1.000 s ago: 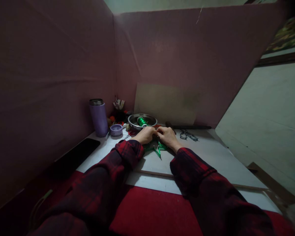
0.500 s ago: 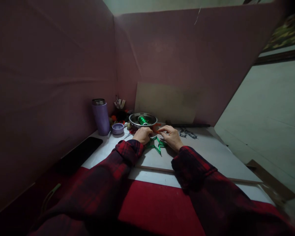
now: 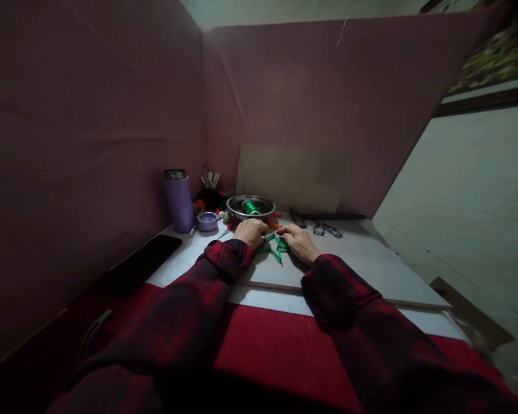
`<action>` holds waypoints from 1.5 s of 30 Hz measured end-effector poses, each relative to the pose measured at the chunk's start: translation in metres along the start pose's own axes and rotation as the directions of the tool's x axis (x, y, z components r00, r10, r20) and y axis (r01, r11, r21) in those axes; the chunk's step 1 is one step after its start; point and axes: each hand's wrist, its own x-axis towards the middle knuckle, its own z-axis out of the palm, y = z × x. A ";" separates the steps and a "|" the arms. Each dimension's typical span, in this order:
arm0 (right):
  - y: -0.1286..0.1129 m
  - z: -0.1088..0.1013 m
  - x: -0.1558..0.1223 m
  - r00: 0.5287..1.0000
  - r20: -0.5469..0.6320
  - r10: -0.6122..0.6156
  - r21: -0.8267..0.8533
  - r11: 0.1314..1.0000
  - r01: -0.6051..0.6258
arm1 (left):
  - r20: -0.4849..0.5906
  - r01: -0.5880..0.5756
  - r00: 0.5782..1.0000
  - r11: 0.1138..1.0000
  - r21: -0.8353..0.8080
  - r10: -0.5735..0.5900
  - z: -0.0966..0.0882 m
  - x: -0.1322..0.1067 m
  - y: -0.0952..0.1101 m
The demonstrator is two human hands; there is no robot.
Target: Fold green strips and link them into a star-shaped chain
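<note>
A green star-shaped outline [image 3: 280,253], seemingly of thread wound around nails, lies on a pale board [image 3: 362,264]. My left hand [image 3: 251,232] is at its upper left, fingers bent together and pointing down; what they grip, if anything, is hidden. At the star's upper right, my right hand [image 3: 300,242] has thumb and fingertips pinched close to the top point. Whatever sits in that pinch is too small to make out. Just behind the hands stands a metal bowl [image 3: 237,214] holding a green thread spool [image 3: 250,207].
A purple flask [image 3: 179,202], a purple lid [image 3: 208,222] and a black phone [image 3: 144,263] are on the left. Behind my right hand lie an orange item [image 3: 274,223], a hammer-like tool [image 3: 297,218] and nailed shapes [image 3: 328,229]. Pink panels [image 3: 285,103] enclose the back and left.
My right hand has lowered slightly, its fingertips coming nearer the star's top point. The left hand stays about where it was. The whole view has shifted a little.
</note>
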 end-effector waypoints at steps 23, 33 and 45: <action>0.000 0.000 -0.002 0.991 -0.016 -0.133 -0.063 0.989 0.131 | 0.081 0.056 0.995 0.997 0.050 -0.060 -0.006 -0.001 0.002; 0.016 0.009 0.006 0.995 0.052 -0.083 0.278 0.958 0.065 | 0.085 0.043 0.995 0.992 0.121 -0.053 -0.016 -0.001 0.006; 0.009 0.006 0.009 0.990 0.129 -0.055 0.423 0.906 -0.004 | 0.097 -0.026 0.995 0.993 0.116 0.015 -0.018 0.001 0.028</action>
